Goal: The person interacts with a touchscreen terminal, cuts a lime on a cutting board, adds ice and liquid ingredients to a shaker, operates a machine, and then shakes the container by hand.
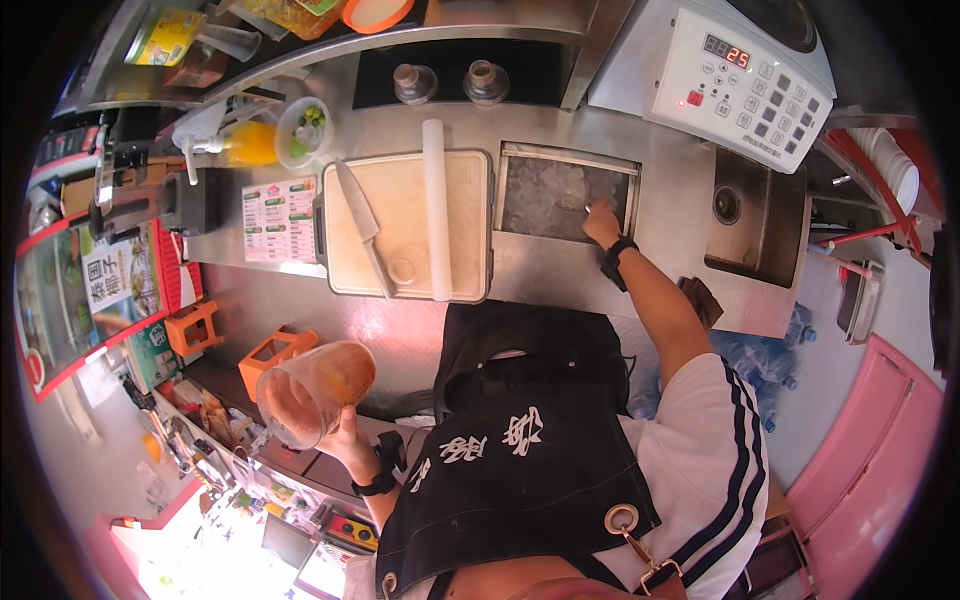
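Observation:
My left hand point(346, 444) holds a large transparent plastic cup point(319, 390) left of my body, beside the counter's front edge. Reddish-orange contents with yellowish pieces show through its wall. My right hand point(602, 223) reaches into a steel-rimmed ice bin point(634, 196) sunk in the counter. It grips what looks like an ice scoop point(576, 193), mostly hidden among the ice cubes point(536, 187). Left of the bin lies a cream cutting board point(405, 225) with dark edges. On it rest a kitchen knife point(360, 210) and a long white cylinder point(436, 214).
A small sink point(750, 232) lies right of the bin, below a white machine with a keypad point(742, 90). Beyond the board stand a bowl of green fruit point(304, 133) and an orange-filled bottle point(251, 144). An orange plastic holder point(274, 352) is behind the cup.

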The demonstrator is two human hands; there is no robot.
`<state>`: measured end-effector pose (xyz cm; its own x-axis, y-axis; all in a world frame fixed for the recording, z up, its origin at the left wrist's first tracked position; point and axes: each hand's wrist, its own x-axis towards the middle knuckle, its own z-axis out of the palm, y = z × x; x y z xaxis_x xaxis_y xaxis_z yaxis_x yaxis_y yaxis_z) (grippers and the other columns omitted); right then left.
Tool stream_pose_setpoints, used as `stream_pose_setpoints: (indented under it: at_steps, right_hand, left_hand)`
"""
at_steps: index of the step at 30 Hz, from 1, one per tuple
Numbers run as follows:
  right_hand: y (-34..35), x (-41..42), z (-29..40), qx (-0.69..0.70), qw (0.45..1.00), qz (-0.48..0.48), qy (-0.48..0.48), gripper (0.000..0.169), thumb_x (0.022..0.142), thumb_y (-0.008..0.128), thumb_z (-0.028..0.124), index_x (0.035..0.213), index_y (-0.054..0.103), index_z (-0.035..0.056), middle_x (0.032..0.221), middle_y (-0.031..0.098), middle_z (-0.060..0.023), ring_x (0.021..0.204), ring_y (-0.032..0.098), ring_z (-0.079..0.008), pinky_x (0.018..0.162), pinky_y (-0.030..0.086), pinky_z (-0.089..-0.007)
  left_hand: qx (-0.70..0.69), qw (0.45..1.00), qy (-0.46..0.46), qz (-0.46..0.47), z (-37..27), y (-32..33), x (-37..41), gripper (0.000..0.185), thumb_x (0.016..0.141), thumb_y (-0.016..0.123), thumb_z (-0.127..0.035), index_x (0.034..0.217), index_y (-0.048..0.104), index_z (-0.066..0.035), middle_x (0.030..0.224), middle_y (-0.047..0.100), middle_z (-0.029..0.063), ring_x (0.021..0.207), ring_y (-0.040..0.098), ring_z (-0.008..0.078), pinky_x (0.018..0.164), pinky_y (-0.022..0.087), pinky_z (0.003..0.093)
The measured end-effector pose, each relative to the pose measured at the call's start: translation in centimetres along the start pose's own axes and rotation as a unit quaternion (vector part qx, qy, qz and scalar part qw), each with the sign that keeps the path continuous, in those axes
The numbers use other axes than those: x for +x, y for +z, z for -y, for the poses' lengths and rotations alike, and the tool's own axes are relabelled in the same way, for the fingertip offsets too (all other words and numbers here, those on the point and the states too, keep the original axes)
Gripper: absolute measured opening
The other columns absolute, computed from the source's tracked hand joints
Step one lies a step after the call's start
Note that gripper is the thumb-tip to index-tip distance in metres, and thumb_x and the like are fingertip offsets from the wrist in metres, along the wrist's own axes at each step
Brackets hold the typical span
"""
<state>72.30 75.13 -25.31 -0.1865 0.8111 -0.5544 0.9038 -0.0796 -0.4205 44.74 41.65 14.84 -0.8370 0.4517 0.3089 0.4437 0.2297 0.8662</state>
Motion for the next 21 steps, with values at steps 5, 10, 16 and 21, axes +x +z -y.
stream_pose_setpoints:
  at_steps: [5, 10, 16, 21]
  right_hand:
    - [-1.3, -0.6, 0.8, -0.027, 0.999, 0.023, -0.001, 0.04, 0.075, 0.077, 0.032, 0.101, 0.073, 0.0012, 0.102, 0.072, -0.0241, 0.097, 0.068, -0.0436, 0.083, 0.056, -0.0491]
    - [-3.9, -4.1, 1.7, -0.131, 0.979, -0.103, -0.118, 0.02, 0.083, 0.071, 0.027, 0.093, 0.072, 0.0088, 0.083, 0.072, -0.0167, 0.082, 0.071, -0.0383, 0.072, 0.056, -0.0494]
    - [-5.1, -2.0, 1.5, -0.203, 0.937, -0.167, -0.232, 0.013, 0.083, 0.073, 0.016, 0.09, 0.066, 0.0089, 0.083, 0.071, -0.0134, 0.081, 0.069, -0.0345, 0.071, 0.053, -0.048]
    - [-7.0, 0.3, 1.5, -0.214, 0.921, -0.142, -0.293, 0.019, 0.079, 0.076, 0.016, 0.092, 0.065, 0.009, 0.085, 0.07, -0.0124, 0.084, 0.069, -0.034, 0.071, 0.053, -0.0483]
  left_hand:
    - [-0.033, 0.999, -0.018, 0.03, 0.7, 1.6, -0.2, 0.107, 0.072, 0.087, -0.046, 0.156, 0.032, -0.007, 0.152, 0.041, 0.0156, 0.14, 0.042, 0.0343, 0.117, 0.034, 0.0507]
    - [-0.065, 0.996, -0.028, 0.061, 1.3, 2.3, -0.2, 0.114, 0.07, 0.09, -0.046, 0.156, 0.026, -0.008, 0.15, 0.041, 0.0187, 0.138, 0.043, 0.0376, 0.116, 0.033, 0.0512]
    - [-0.075, 0.994, -0.019, 0.079, 1.7, 4.2, 0.4, 0.111, 0.07, 0.089, -0.046, 0.155, 0.029, -0.008, 0.148, 0.045, 0.0194, 0.136, 0.048, 0.0388, 0.116, 0.036, 0.0526]
    - [-0.089, 0.989, -0.027, 0.116, 2.6, 4.8, 0.2, 0.112, 0.069, 0.092, -0.042, 0.155, 0.029, -0.008, 0.148, 0.044, 0.0188, 0.136, 0.048, 0.0389, 0.116, 0.036, 0.053]
